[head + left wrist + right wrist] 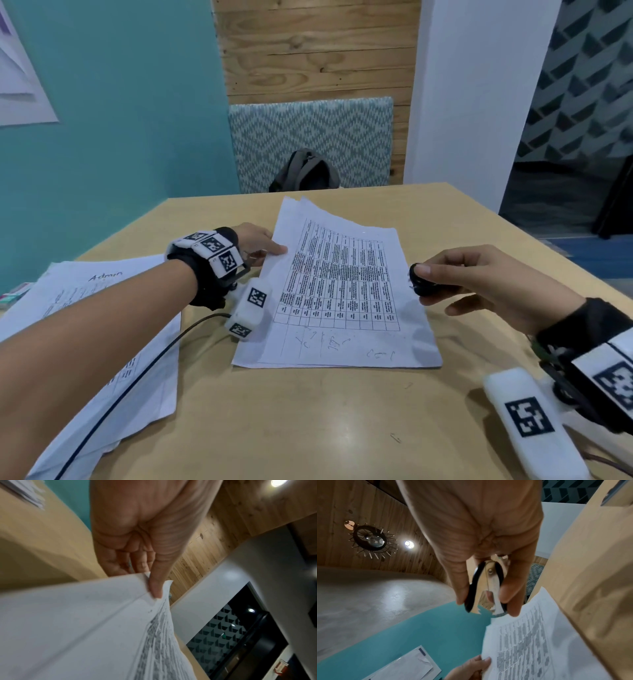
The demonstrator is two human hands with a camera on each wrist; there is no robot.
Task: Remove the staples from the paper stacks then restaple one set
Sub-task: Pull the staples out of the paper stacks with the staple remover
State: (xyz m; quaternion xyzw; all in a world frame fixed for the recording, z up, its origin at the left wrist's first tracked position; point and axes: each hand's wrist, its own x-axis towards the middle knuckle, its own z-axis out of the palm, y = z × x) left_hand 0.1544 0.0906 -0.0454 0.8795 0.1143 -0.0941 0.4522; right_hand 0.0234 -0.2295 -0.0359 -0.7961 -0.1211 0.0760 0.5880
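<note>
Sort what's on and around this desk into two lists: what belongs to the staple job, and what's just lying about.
Job:
- printed paper stack, edge pinched by the left hand
- staple remover, gripped in the right hand
- second paper stack
- loose staples

Lying about:
- backpack
- wall poster

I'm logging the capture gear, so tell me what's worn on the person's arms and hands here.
Both forearms are bare, with no sleeves. Each wrist carries a black strap bearing white blocks printed with black square-code markers, plus a white camera pod with the same markers. A thin black cable trails along the left forearm. The hands themselves wear nothing.
</note>
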